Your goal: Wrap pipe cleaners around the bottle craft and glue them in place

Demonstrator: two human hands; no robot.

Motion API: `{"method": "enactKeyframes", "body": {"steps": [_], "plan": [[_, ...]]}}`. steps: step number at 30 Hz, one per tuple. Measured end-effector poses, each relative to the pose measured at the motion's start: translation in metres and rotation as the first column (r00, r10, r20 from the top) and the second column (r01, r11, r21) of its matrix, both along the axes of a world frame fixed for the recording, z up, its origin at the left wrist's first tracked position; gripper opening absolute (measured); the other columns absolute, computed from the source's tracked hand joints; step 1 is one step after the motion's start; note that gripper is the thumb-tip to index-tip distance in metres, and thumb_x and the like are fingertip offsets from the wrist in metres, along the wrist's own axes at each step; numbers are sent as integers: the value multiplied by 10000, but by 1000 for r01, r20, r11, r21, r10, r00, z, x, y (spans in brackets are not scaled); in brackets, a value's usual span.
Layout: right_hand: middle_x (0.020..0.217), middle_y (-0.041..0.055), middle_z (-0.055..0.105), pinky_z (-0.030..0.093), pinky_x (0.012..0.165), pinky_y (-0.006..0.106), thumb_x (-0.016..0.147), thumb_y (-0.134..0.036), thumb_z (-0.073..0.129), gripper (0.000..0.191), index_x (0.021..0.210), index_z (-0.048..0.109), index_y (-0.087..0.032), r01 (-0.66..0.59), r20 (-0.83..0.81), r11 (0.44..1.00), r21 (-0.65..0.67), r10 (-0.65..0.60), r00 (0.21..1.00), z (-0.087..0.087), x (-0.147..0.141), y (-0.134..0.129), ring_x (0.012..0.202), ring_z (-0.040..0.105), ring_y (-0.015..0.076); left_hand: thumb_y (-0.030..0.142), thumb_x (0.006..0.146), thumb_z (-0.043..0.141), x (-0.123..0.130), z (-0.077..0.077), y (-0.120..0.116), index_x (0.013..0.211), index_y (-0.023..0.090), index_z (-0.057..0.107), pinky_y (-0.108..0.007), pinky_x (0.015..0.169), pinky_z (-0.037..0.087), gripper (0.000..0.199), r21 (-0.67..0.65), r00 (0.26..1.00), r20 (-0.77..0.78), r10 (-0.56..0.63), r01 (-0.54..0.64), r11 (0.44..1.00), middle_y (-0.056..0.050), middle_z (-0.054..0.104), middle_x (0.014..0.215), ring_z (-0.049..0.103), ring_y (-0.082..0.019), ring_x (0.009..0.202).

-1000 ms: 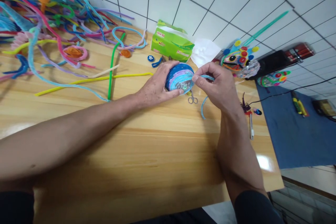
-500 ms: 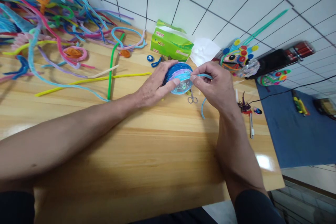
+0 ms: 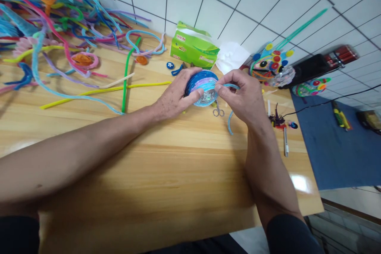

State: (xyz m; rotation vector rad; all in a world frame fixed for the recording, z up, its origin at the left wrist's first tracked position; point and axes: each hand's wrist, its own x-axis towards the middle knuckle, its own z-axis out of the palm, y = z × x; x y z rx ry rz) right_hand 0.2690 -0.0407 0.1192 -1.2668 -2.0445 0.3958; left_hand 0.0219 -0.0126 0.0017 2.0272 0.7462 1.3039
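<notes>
My left hand (image 3: 178, 95) is wrapped round the left side of a rounded, partly clear object (image 3: 210, 96) covered in bands of dark blue, lilac and light blue pipe cleaner. Its thumb presses on the light blue strands. At the object's right edge, my right hand (image 3: 242, 91) pinches a light blue pipe cleaner (image 3: 231, 85) between thumb and forefinger. One loose light blue piece (image 3: 230, 123) curves down below that hand. Small scissors (image 3: 218, 112) lie just under the object, partly covered by it.
A heap of coloured pipe cleaners (image 3: 59, 12) fills the back left. Behind my hands stand a green tissue pack (image 3: 195, 47) and a crumpled white tissue (image 3: 232, 57). Decorated figures (image 3: 269, 63), a red-and-black flask (image 3: 339, 57) and a utility knife (image 3: 286, 142) are at the right.
Almost nothing differs. The wrapped object and my left hand have shifted very slightly left; both hands keep the same hold.
</notes>
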Motion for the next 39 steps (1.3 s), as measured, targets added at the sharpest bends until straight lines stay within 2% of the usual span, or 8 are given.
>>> {"method": "enactKeyframes", "body": {"steps": [11, 18, 26, 33, 39], "plan": [[874, -7, 799, 586, 839, 377, 916, -267, 776, 40, 879, 765, -273, 6, -10, 1000, -12, -6, 1000, -1, -3, 0, 813, 679, 201, 840, 1200, 607, -1, 0, -1, 1747, 285, 564, -651, 1447, 550, 780, 0, 1000, -1, -9, 9, 1000, -180, 689, 1772, 677, -412, 1654], [861, -16, 808, 532, 733, 329, 912, -279, 782, 28, 885, 778, -270, 27, -29, 999, -41, -29, 999, -1, -5, -1, 761, 635, 176, 876, 1181, 622, -1, -1, 0, 1740, 296, 561, -660, 1466, 527, 808, -19, 1000, 15, -26, 27, 999, -181, 686, 1768, 664, -423, 1670], [868, -19, 819, 549, 717, 320, 916, -296, 819, 59, 881, 774, -280, 32, -43, 999, -36, -34, 999, -3, -4, 1, 772, 653, 181, 898, 1164, 629, -2, 4, -5, 1726, 324, 583, -666, 1486, 513, 805, -84, 1000, 25, -19, 21, 996, -165, 682, 1787, 652, -419, 1691], [873, -11, 824, 577, 750, 333, 916, -308, 842, 78, 880, 777, -282, 34, -36, 999, -35, -36, 999, -4, -4, 1, 792, 676, 194, 881, 1195, 557, -2, 5, -5, 1747, 343, 574, -699, 1494, 500, 771, -93, 1000, 22, -14, 16, 996, -141, 688, 1781, 644, -429, 1700], [875, -11, 807, 581, 778, 341, 928, -296, 820, 63, 894, 771, -277, 33, -28, 998, -46, -34, 999, -4, -5, 1, 808, 674, 192, 915, 1156, 619, -1, 4, -3, 1734, 320, 568, -686, 1480, 522, 831, -86, 1000, 15, -13, 14, 996, -162, 679, 1791, 649, -432, 1685]]}}
